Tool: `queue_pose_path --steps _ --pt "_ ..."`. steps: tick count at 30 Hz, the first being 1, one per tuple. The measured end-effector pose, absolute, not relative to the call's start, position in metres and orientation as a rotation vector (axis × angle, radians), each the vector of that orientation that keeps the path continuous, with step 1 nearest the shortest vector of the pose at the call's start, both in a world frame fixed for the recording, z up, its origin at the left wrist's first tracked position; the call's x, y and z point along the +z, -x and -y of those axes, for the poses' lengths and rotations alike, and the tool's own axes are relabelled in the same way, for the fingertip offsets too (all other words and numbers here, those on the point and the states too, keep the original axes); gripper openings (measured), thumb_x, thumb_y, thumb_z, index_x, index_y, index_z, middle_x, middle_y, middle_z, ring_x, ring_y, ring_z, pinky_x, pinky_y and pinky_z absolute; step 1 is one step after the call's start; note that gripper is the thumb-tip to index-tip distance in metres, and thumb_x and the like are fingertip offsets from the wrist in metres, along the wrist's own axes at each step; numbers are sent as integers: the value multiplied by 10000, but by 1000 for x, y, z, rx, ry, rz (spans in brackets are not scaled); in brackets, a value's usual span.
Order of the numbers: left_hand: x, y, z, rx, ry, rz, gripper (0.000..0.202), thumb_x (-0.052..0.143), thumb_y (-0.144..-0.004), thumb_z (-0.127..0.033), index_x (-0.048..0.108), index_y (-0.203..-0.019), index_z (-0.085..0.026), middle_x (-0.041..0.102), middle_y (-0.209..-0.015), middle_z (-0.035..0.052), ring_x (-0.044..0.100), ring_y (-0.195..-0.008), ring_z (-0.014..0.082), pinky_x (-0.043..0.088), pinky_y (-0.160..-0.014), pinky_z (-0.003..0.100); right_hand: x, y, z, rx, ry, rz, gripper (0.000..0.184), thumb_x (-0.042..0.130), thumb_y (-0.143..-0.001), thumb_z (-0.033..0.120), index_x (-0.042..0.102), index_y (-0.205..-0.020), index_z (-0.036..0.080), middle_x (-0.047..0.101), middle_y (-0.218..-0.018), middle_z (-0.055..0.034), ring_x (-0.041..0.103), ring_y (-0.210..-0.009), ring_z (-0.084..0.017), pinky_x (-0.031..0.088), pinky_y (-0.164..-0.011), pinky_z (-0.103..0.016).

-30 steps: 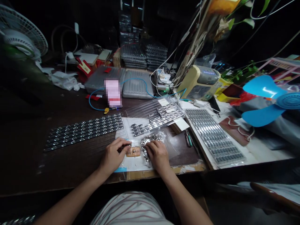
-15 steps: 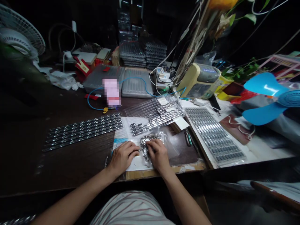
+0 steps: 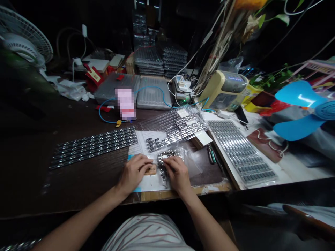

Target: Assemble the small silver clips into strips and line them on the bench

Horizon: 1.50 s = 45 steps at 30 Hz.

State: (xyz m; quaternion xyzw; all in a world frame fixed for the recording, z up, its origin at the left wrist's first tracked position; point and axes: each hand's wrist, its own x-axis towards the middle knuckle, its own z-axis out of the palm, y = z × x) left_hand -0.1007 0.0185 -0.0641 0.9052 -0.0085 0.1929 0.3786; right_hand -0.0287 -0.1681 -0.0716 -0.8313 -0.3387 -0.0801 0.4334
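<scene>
My left hand (image 3: pixel 133 175) is closed, thumb and fingers bent around the left end of a small wooden block (image 3: pixel 151 170) on a white sheet. A dark spot shows on top of the block. My right hand (image 3: pixel 179 175) is curled at a pile of small shiny metal parts (image 3: pixel 162 166) lying on a clear plastic bag (image 3: pixel 187 161). Its fingertips are pinched together at the pile; whatever sits between them is too small to make out. Behind both hands a clear ribbed tray (image 3: pixel 163 120) carries rows of shiny metal pieces, filled only in part.
Dark strips with metal pieces (image 3: pixel 94 147) lie in rows on the left. On the right are a filled tray (image 3: pixel 240 150), a screwdriver (image 3: pixel 211 154) and a blue-bladed fan (image 3: pixel 298 111). Stacked trays (image 3: pixel 148 61) stand at the back, and a blue cable (image 3: pixel 163 94) crosses the table.
My left hand has shifted slightly up and left, so more of the wooden block shows. The right hand stays at the metal parts, its fingers slightly moved. The whole view has shifted slightly.
</scene>
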Motion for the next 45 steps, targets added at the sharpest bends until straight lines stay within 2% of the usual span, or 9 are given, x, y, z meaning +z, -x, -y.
queue_pose_path --steps 6,13,21,27,34,38,40,42,45 --pt "-62 101 -89 689 -2621 -321 144 575 -834 -304 706 -840 -246 666 -890 43 561 -860 227 423 -802 367 -68 41 148 -98 2196 941 74 692 -817 302 681 -774 242 679 -772 -5 579 -770 -169 399 -715 -296" --pt "-68 128 -123 742 -2828 -523 177 550 -822 -320 702 -852 -236 624 -964 73 539 -885 267 381 -750 381 -72 46 135 -158 2264 990 69 670 -839 331 720 -817 288 687 -871 2 547 -800 -166 332 -710 -322" --pt "-51 48 -80 612 -2784 -113 149 562 -839 -309 694 -827 -240 707 -883 46 592 -850 237 357 -808 387 -74 46 135 -171 2263 1014 82 654 -852 335 724 -863 294 677 -871 -2 549 -814 -163 341 -717 -321" --pt "-56 1 -60 532 -2721 -90 143 607 -797 -315 685 -716 -227 714 -763 63 616 -788 250 379 -807 398 -75 45 135 -161 2255 1026 73 659 -846 324 725 -852 293 680 -871 1 549 -810 -165 343 -714 -321" --pt "-46 39 -76 427 -2304 -197 258 518 -846 -387 644 -944 -184 702 -847 61 659 -743 198 491 -682 308 -76 48 132 -135 2287 1040 72 663 -842 318 725 -872 298 669 -896 -2 535 -829 -171 355 -721 -323" --pt "-43 76 -77 194 -1994 -270 410 480 -859 -464 602 -1120 -172 673 -757 32 630 -577 145 496 -538 250 -66 43 139 -161 2342 1051 202 643 -854 322 680 -1051 295 657 -1019 -21 529 -915 -197 384 -760 -335" --pt "-46 92 -75 128 -1939 -303 419 517 -832 -482 629 -1076 -160 656 -698 24 613 -556 140 491 -516 240 -58 36 150 -199 2427 1019 304 624 -867 295 621 -1168 256 629 -1141 -50 517 -990 -222 396 -808 -356" --pt "-50 105 -71 112 -1887 -330 402 584 -785 -476 644 -1018 -153 668 -743 35 625 -600 147 501 -532 239 -53 30 163 -221 2562 1000 364 636 -856 308 592 -1206 221 598 -1216 -79 501 -1039 -259 396 -838 -392" --pt "-57 116 -64 97 -1889 -370 393 628 -755 -435 639 -1022 -147 677 -766 38 627 -634 153 506 -551 240 -54 27 178 -177 2705 1001 472 722 -771 383 600 -1182 186 604 -1190 -113 514 -1012 -293 417 -799 -401"
